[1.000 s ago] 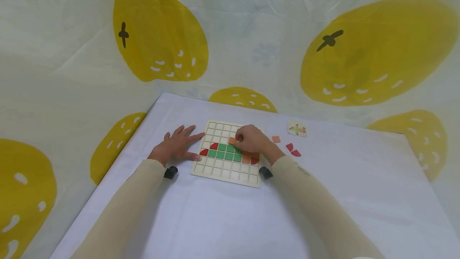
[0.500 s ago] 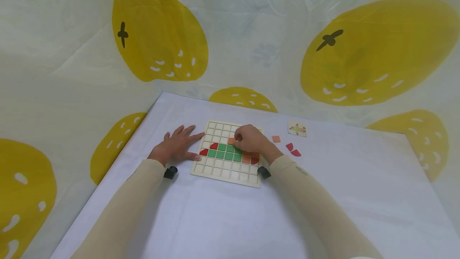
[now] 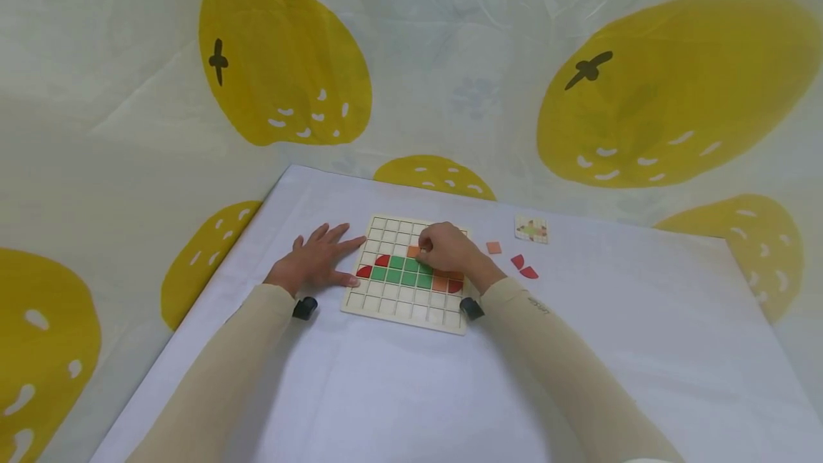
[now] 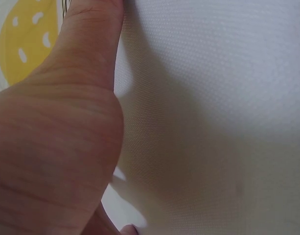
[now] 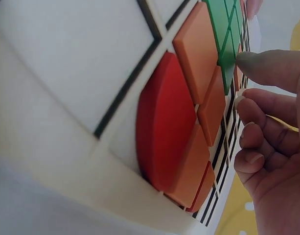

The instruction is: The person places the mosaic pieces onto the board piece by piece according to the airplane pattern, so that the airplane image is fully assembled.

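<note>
A pale wooden grid board (image 3: 386, 306) lies on the white table, with green square tiles (image 3: 409, 279) in its middle rows. Red rounded tiles (image 3: 363, 272) sit at the left end of the pattern; orange and red ones fill the right end. With fingers spread, my left hand (image 3: 318, 259) rests flat beside the board, thumb and index fingertip at its left edge. My right hand (image 3: 446, 249) is over the board's right half, thumb and curled index pinching an orange square tile (image 3: 414, 251) just above the green row. In the right wrist view, a red rounded tile (image 5: 164, 127) shows up close.
Right of the board lie a loose orange square tile (image 3: 493, 248) and two red rounded tiles (image 3: 529, 273). A small pattern card (image 3: 531, 229) is behind them. A fabric backdrop with yellow fruit prints stands behind the table (image 3: 611, 320).
Over the last second my right hand has shifted very slightly left with the orange tile. The left hand and the loose tiles stay as they were.
</note>
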Tool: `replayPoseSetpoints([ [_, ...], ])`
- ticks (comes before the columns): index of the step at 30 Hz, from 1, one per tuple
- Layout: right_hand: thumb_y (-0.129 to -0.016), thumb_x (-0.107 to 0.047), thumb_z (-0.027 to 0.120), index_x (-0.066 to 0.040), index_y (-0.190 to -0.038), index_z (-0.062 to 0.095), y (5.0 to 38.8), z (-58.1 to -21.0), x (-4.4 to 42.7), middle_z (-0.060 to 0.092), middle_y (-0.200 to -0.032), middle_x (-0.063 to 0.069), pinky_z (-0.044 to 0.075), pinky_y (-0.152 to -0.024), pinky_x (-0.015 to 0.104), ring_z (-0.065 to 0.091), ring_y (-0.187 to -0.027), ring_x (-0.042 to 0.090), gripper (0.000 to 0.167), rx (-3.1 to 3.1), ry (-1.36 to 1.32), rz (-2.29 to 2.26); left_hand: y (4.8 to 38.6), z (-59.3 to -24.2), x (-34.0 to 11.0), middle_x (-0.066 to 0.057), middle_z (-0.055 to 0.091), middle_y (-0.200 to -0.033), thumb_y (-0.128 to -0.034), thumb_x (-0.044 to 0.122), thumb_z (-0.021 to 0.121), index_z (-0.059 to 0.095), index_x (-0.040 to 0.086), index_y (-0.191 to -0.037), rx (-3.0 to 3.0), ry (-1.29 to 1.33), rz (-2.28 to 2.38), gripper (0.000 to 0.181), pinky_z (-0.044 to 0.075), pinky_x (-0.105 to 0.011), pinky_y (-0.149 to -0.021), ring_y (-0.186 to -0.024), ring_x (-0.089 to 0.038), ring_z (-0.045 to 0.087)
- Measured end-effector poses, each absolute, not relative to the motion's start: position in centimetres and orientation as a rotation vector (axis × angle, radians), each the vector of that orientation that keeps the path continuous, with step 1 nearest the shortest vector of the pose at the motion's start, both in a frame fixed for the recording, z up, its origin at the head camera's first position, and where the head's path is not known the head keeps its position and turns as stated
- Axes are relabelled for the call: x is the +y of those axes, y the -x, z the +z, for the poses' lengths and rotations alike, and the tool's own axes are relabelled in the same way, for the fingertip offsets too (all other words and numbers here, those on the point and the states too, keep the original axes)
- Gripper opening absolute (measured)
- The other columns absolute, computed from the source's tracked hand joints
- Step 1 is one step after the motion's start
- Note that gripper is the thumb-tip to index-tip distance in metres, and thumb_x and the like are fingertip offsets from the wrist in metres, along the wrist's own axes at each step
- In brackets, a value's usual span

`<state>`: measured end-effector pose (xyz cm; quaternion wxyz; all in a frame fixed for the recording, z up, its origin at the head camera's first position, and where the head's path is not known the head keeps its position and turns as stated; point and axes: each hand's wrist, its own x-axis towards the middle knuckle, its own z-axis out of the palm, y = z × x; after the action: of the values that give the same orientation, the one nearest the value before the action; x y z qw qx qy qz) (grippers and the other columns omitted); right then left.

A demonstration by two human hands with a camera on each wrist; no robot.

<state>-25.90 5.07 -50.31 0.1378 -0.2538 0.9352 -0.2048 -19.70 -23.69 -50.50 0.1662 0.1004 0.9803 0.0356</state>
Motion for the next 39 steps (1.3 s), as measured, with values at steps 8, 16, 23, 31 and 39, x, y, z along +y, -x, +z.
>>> replayPoseSetpoints([
  [8,-0.097,-0.018,0.069,-0.012,-0.113,0.079,25.7,-49.3,7.9,0.073,-0.11,0.005,0.054,-0.101,0.042,0.06,-0.104,0.025,0.02,2.695,0.715,-0.719,19.9,-50.6,-23.7,-0.005,0.008,-0.178,-0.0848,0.07,0.071,0.021,0.048,-0.164,2.777,-0.27,0.1,0.097,0.015,-0.081,-0.119,-0.162,-0.047,0.006],
  [16,-0.097,-0.015,0.073,-0.012,-0.108,0.081,25.0,-48.6,13.4,0.075,-0.106,0.006,0.053,-0.088,0.036,0.059,-0.098,0.024,0.015,2.719,0.607,-0.775,20.0,-50.6,-23.5,-0.004,0.008,-0.178,-0.0835,0.07,0.073,0.021,0.048,-0.164,2.766,-0.253,0.117,0.098,0.014,-0.082,-0.119,-0.162,-0.047,0.005],
  [23,-0.094,-0.01,0.074,-0.007,-0.108,0.081,24.3,-48.6,19.9,0.077,-0.105,0.009,0.056,-0.088,0.041,0.062,-0.095,0.025,0.016,2.769,0.623,-0.758,19.9,-50.7,-23.9,-0.005,0.006,-0.179,-0.0846,0.07,0.072,0.02,0.048,-0.164,2.762,-0.265,0.133,0.097,0.012,-0.082,-0.119,-0.162,-0.047,0.003],
  [31,-0.095,-0.007,0.07,-0.011,-0.116,0.077,23.8,-49.3,25.9,0.074,-0.117,0.012,0.058,-0.095,0.048,0.061,-0.106,0.03,0.023,2.712,0.48,-0.721,19.8,-50.5,-23.8,-0.005,0.006,-0.179,-0.0853,0.069,0.072,0.019,0.047,-0.164,2.762,-0.26,0.124,0.097,0.012,-0.081,-0.12,-0.162,-0.047,0.003],
  [39,-0.097,-0.011,0.071,-0.014,-0.127,0.073,23.2,-50.2,26.9,0.069,-0.13,0.014,0.054,-0.105,0.056,0.059,-0.12,0.034,0.03,2.661,0.402,-0.726,19.8,-50.5,-23.7,-0.006,0.006,-0.178,-0.0851,0.067,0.074,0.021,0.046,-0.165,2.758,-0.259,0.135,0.098,0.012,-0.082,-0.119,-0.162,-0.049,0.003],
])
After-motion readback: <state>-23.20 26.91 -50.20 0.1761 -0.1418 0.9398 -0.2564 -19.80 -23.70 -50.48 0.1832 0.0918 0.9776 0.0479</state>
